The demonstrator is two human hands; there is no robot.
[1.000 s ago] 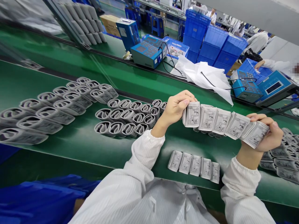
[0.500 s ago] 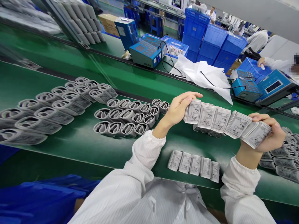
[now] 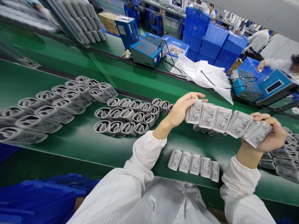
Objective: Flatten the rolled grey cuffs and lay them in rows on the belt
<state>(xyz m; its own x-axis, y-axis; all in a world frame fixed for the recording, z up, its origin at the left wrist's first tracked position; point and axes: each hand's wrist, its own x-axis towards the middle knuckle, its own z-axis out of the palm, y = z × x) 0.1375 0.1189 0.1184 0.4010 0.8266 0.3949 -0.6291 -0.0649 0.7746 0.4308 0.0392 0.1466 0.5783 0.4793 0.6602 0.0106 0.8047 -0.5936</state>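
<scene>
- Right, the row of printed cuffs [image 3: 221, 119] is up in the air, five side by side, held above the green belt [image 3: 77, 140] just ahead of the person's chest.
- And it's pinned from both ends! The left hand [image 3: 181, 109] presses fingers and thumb onto the left end cuff, and the right hand [image 3: 272, 137] is curled tight round the right end.
- Directly below, by the belt's near edge, a second row of five [image 3: 193, 164] lies flat, each touching the next.
- Off to the left there's a block of rolled grey cuffs [image 3: 127, 116] packed in rows, and beyond it bigger rolls [image 3: 51, 109] laid on their sides.
- More rolls [image 3: 285, 155] sit on the belt just beside the right wrist, too.
- Further back, across the belt, I've got a blue tester [image 3: 146, 53], a crumpled white plastic sheet [image 3: 205, 74], stacked blue crates [image 3: 215, 43], and a co-worker's hand [image 3: 260, 65] at far right.
</scene>
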